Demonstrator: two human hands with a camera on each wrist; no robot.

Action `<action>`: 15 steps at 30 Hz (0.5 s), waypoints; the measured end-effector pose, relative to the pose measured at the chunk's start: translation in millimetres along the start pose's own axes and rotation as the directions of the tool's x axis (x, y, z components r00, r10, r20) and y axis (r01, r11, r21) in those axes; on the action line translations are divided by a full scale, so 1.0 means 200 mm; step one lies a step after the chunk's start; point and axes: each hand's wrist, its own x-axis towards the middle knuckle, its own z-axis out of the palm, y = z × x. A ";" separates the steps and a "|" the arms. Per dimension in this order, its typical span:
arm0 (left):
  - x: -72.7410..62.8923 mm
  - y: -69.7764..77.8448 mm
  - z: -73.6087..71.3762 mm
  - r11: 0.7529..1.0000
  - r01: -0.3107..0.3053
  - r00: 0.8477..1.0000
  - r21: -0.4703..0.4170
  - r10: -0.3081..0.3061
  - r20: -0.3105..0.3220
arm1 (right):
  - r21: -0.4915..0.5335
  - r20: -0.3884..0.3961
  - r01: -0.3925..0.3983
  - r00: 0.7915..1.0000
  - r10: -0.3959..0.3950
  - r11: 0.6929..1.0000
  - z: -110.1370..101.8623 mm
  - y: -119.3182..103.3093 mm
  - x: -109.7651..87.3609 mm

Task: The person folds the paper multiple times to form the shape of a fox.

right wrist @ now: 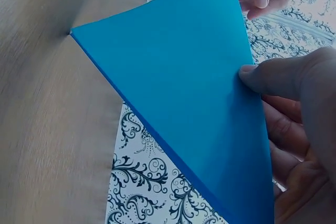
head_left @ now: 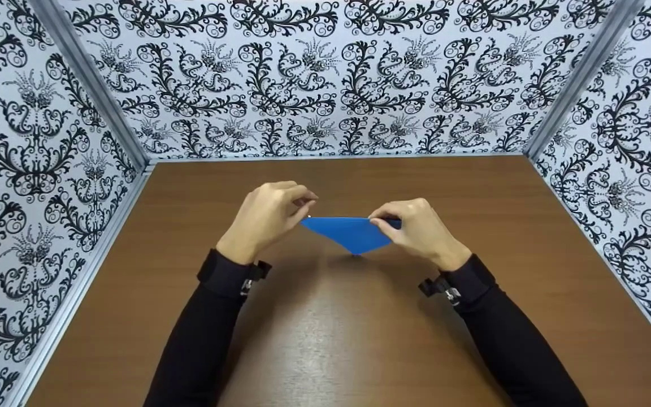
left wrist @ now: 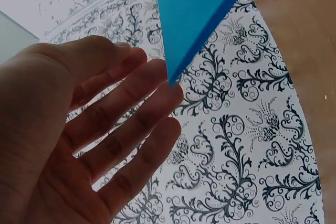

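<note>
Left first: my left hand [head_left: 266, 217], fingers loosely apart and pinching nothing, is right beside one corner of the blue triangle [head_left: 348, 232]; whether a fingertip brushes it, I can't tell. That triangle sits between my hands, point down toward the bench [head_left: 325, 345], and over here my right hand [head_left: 422, 232] pinches its upper edge, thumb against fingers. To handle this well, I'd say: light pinch, edge level, no squeezing that could crease it. Around me, left to right: patterned left wall [head_left: 31, 175], patterned back wall [head_left: 314, 79], patterned right wall [head_left: 642, 152], all well apart from my fingers; the likeliest hindrance is the bench under that low point.
</note>
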 end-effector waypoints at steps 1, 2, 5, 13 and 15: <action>0.00 0.01 0.01 1.000 -0.013 1.000 0.008 0.013 -0.005 | 0.006 0.006 -0.010 1.000 0.010 1.000 0.00 0.00 0.00; 0.00 0.01 0.01 1.000 -0.025 1.000 0.019 0.025 -0.009 | 0.011 0.012 -0.024 1.000 0.023 1.000 0.00 -0.01 0.00; 0.00 0.04 0.02 0.998 -0.042 0.999 0.041 0.043 -0.015 | 0.025 0.033 -0.061 0.998 0.060 0.998 -0.01 -0.01 0.01; -0.01 0.09 0.05 0.994 -0.053 0.999 0.100 0.052 0.016 | 0.065 0.078 -0.147 0.987 0.142 0.987 0.01 0.01 0.01; -0.02 0.09 0.06 0.992 -0.062 0.998 0.106 0.060 0.021 | 0.075 0.095 -0.169 0.982 0.161 0.983 0.01 0.01 0.02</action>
